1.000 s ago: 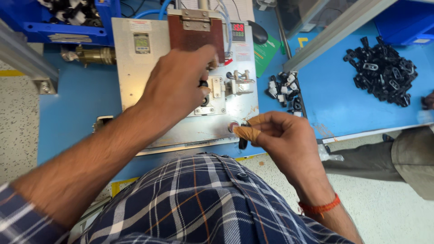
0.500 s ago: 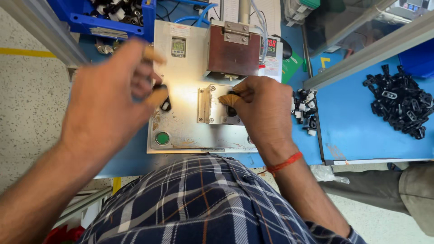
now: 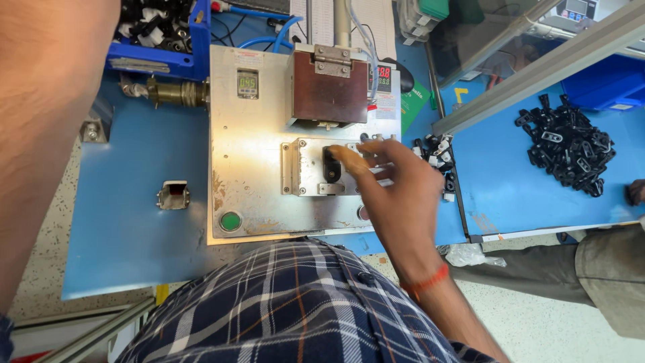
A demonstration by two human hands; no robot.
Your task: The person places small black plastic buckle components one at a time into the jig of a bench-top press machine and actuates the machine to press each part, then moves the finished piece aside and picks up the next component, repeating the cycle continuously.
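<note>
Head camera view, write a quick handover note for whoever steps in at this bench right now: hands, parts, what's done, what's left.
Right hand: over the metal fixture plate, fingers touching the small black part seated in the fixture block; whether it is gripped cannot be told.
Left hand: out of frame; only the forearm shows, raised at the left.
Parts: small cluster of black parts just right of the plate, a larger heap farther right, more in the blue bin at top left.
Done: one black part sits in the fixture.
Left: the green button at the plate's front left is untouched.
</note>
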